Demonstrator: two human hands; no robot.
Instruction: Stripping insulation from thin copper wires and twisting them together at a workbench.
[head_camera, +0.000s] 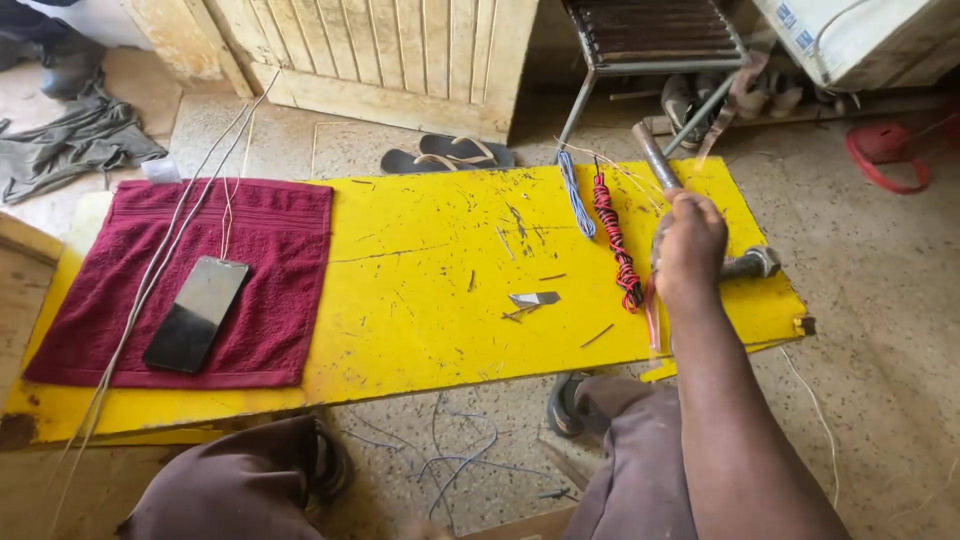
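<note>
The right hand (690, 245), fingers wrapped around a heavy, rigid hammer (745, 265) mid-handle, hovers beside the red-black twisted wire (612, 235)

— Any screens here?
— One: a phone (196, 313), a slim black rectangle with a dark, blank screen, lies slantwise on the maroon towel (270, 290).
— Labels?
— Small blue-and-white stickers (795, 27) on the white box (860, 35), top right.

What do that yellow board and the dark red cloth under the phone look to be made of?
The yellow board looks like painted wood or sheet metal; its glossy coat is scratched and chipped at the corners. The dark red cloth looks like cotton towelling, with fuzzy pile and woven bands.
</note>
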